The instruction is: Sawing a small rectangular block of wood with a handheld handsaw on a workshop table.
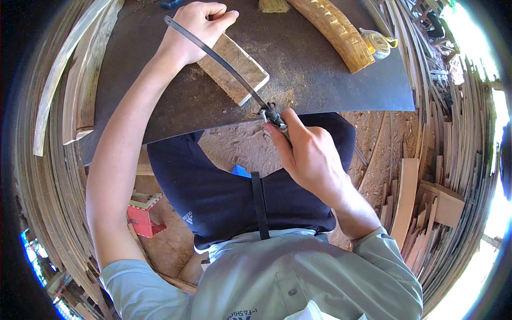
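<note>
My right hand (pixel 309 152) is wrapped round the handle of what looks like a hacksaw (pixel 230 68), seen from above as a long, thin metal bar. The bar slants up and left across a pale wooden block (pixel 237 69) and reaches over my left wrist. Beneath my left hand (pixel 194 32) lies the block's far end. Its fingers are curled there, partly hidden, with the thumb sticking out to the right. The block rests on the dark table (pixel 330 80) near its front edge. I cannot tell whether the saw touches the wood.
A notched, curved piece of wood (pixel 333 32) lies at the far right beside a yellow tape measure (pixel 378 44). Long boards (pixel 80 90) stand at the table's left. Stacked timber (pixel 458 138) lines the right side. A red box-like object (pixel 145 216) sits on the floor.
</note>
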`<control>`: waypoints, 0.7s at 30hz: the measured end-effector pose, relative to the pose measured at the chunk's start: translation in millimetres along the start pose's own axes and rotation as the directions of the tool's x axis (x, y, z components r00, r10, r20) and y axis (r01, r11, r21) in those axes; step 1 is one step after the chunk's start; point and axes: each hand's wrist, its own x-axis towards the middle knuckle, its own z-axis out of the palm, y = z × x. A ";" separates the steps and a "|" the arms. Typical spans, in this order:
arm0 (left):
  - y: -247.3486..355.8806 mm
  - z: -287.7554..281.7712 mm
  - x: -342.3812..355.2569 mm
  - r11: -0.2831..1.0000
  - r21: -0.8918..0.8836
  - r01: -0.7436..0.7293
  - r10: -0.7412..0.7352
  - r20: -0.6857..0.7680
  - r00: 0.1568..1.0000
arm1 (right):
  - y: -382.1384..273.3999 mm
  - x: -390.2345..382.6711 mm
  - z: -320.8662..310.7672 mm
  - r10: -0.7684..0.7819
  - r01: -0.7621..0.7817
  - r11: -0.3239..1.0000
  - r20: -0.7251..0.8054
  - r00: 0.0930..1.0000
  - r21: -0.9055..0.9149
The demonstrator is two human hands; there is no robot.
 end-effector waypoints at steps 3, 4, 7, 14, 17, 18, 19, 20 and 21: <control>0.3 0.4 0.2 1.000 -0.026 -0.008 0.009 0.026 1.000 | -0.4 2.7 2.4 0.000 0.000 1.000 -0.012 1.000 -0.014; 0.4 1.3 -0.5 0.999 -0.047 -0.014 0.015 0.014 1.000 | 0.0 3.8 3.2 -0.005 0.004 0.999 -0.012 1.000 -0.046; -1.9 2.6 -2.0 0.996 -0.081 -0.029 0.029 -0.002 1.000 | -1.3 3.4 2.0 0.010 -0.010 0.999 -0.002 1.000 -0.048; -1.4 0.7 0.8 0.998 -0.059 -0.028 0.030 0.027 0.999 | -1.8 2.7 2.5 0.022 -0.023 0.994 -0.007 1.000 -0.103; 1.8 -4.1 1.2 1.000 0.004 -0.021 0.021 0.010 1.000 | -1.9 -3.4 -1.2 0.045 -0.041 0.988 0.019 0.999 -0.150; 2.3 -0.4 1.1 1.000 -0.006 -0.006 0.006 -0.049 0.999 | 1.2 -11.3 -4.2 0.078 -0.072 0.988 0.039 0.996 -0.136; 4.8 1.5 -1.9 1.000 -0.007 0.000 0.000 -0.047 0.999 | 4.9 -21.5 -8.0 0.112 -0.104 0.987 0.060 0.992 -0.123; 8.7 2.5 2.9 0.999 0.027 0.040 -0.040 0.022 0.999 | 9.9 -37.6 -13.8 0.138 -0.129 0.976 0.044 0.989 -0.178; 9.6 -0.4 4.4 0.994 0.073 0.086 -0.092 0.084 0.992 | 16.2 -54.0 -22.5 0.197 -0.185 0.973 0.079 0.977 -0.135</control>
